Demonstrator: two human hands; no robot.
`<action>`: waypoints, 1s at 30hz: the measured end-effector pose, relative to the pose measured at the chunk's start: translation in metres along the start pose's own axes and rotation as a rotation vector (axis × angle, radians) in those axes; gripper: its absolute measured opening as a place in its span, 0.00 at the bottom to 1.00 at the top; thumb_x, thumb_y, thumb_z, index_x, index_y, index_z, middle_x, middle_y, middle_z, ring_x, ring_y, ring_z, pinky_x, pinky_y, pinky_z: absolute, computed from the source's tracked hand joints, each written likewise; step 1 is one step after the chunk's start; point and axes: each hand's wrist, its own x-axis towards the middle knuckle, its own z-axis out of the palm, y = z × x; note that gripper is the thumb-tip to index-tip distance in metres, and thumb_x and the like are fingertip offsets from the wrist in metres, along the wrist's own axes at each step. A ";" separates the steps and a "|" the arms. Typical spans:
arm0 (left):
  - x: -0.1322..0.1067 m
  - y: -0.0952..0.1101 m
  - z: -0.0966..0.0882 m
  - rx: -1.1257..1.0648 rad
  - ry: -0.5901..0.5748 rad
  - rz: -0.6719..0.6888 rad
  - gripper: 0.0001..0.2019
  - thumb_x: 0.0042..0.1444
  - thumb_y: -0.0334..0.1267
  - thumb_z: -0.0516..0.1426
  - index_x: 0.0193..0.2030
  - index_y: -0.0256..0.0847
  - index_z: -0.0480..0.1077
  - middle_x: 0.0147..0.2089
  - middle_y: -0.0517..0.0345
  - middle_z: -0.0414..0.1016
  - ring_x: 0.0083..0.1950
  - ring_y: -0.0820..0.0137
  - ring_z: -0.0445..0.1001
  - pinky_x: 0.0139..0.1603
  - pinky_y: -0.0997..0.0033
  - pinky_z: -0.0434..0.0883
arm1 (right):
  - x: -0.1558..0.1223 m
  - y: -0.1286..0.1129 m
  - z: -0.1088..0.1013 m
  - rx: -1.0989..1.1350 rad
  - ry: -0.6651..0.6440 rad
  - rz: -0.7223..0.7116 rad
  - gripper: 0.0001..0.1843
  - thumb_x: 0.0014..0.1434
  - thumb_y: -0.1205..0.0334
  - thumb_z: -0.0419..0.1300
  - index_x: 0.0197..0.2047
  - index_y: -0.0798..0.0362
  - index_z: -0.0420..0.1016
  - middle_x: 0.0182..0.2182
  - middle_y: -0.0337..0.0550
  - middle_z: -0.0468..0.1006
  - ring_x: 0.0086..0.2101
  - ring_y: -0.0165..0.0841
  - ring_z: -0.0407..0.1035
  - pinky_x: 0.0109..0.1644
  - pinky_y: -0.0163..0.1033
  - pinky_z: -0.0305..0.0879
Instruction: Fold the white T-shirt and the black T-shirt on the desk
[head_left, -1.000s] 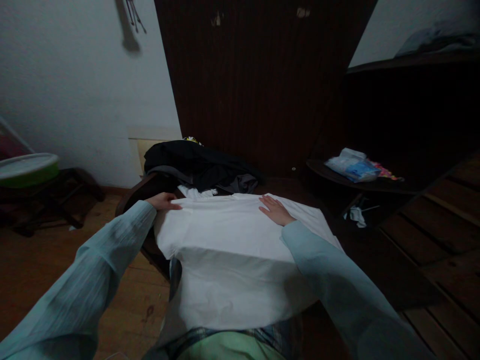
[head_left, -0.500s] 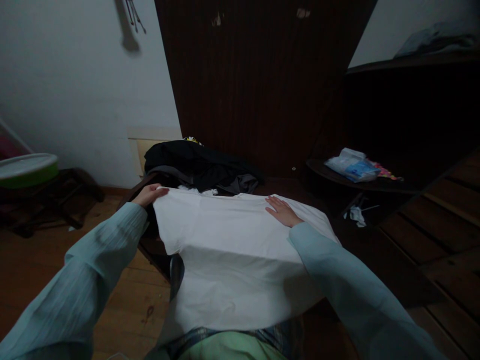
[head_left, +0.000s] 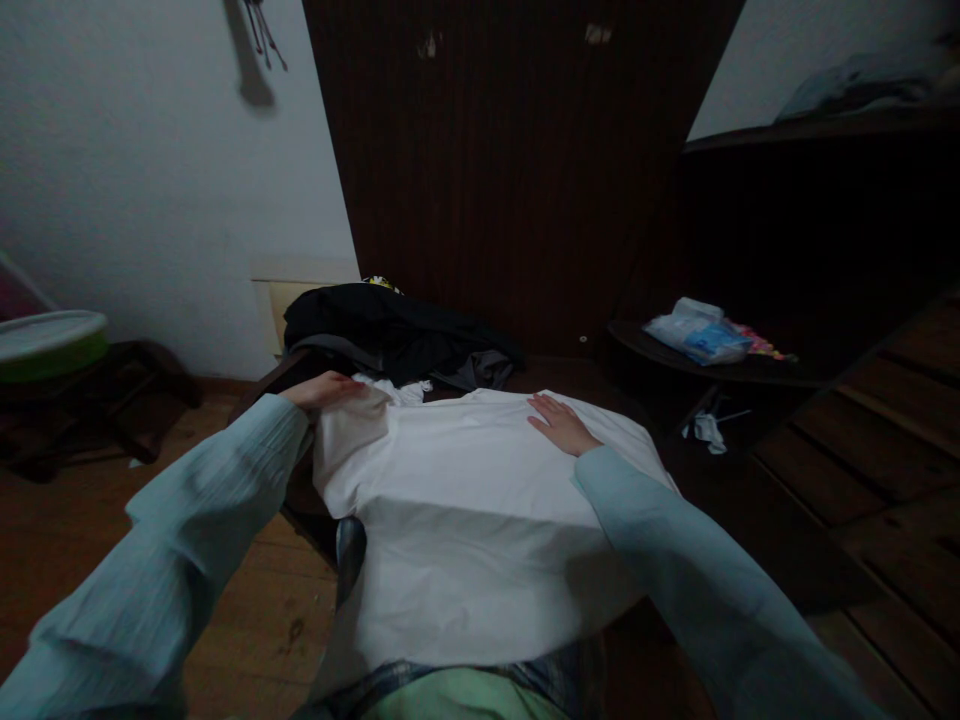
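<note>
A white T-shirt [head_left: 465,470] is spread over the dark surface in front of me, its lower part draping toward my lap. At its far left corner, by the sleeve, my left hand [head_left: 324,390] is closed on the cloth, which is bunched there; the fingertips are partly hidden. My right hand [head_left: 562,422] lies flat on the upper right of the T-shirt, fingers stretched out and pressing on the fabric.
Black clothes [head_left: 390,325] are heaped just behind the T-shirt. A plastic packet [head_left: 701,330] rests on a curved dark shelf [head_left: 787,375] at right. On the left, a green-and-white round container [head_left: 52,345] stands on a dark stool [head_left: 142,400]. A dark wooden panel [head_left: 510,180] rises behind.
My left hand has shifted slightly right and inward, and the T-shirt's left corner has gone from taut to crumpled. My right hand stays flat in the same place.
</note>
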 end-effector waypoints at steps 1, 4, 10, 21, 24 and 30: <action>-0.005 0.012 0.008 -0.010 -0.034 -0.011 0.18 0.31 0.48 0.62 0.25 0.35 0.73 0.25 0.53 0.75 0.28 0.64 0.71 0.28 0.70 0.67 | 0.000 0.000 0.000 0.003 0.005 -0.006 0.28 0.61 0.48 0.38 0.61 0.50 0.53 0.62 0.42 0.51 0.61 0.34 0.43 0.62 0.44 0.42; -0.019 0.046 0.034 -0.092 -0.221 0.026 0.27 0.37 0.55 0.60 0.39 0.35 0.73 0.33 0.51 0.76 0.33 0.63 0.73 0.33 0.68 0.68 | -0.001 0.000 0.000 0.011 0.009 -0.004 0.28 0.61 0.49 0.39 0.61 0.51 0.53 0.62 0.43 0.51 0.61 0.35 0.43 0.61 0.45 0.42; -0.008 0.046 0.060 -0.149 -0.482 0.221 0.32 0.42 0.57 0.57 0.52 0.41 0.65 0.49 0.50 0.72 0.49 0.63 0.69 0.47 0.67 0.65 | -0.002 -0.005 -0.005 0.018 -0.018 0.011 0.27 0.61 0.50 0.39 0.61 0.51 0.53 0.62 0.43 0.50 0.61 0.35 0.43 0.62 0.46 0.42; 0.028 -0.013 0.089 0.017 -0.193 0.310 0.24 0.35 0.55 0.60 0.35 0.38 0.73 0.46 0.51 0.73 0.47 0.62 0.69 0.45 0.68 0.66 | 0.000 -0.002 0.000 0.001 0.015 0.005 0.27 0.61 0.49 0.39 0.61 0.49 0.53 0.61 0.43 0.51 0.60 0.35 0.44 0.61 0.45 0.42; 0.031 -0.002 0.090 0.042 -0.288 0.360 0.19 0.32 0.53 0.62 0.22 0.37 0.70 0.37 0.54 0.75 0.40 0.65 0.70 0.40 0.70 0.66 | 0.000 -0.001 0.002 0.000 0.027 -0.008 0.27 0.61 0.49 0.39 0.61 0.49 0.53 0.61 0.43 0.52 0.60 0.36 0.44 0.61 0.46 0.42; 0.041 -0.002 0.081 -0.031 -0.184 0.342 0.18 0.35 0.52 0.60 0.21 0.37 0.66 0.18 0.65 0.63 0.21 0.77 0.61 0.22 0.77 0.57 | 0.000 0.005 -0.001 0.029 -0.005 -0.084 0.26 0.61 0.50 0.40 0.60 0.47 0.55 0.61 0.42 0.53 0.60 0.35 0.44 0.61 0.46 0.42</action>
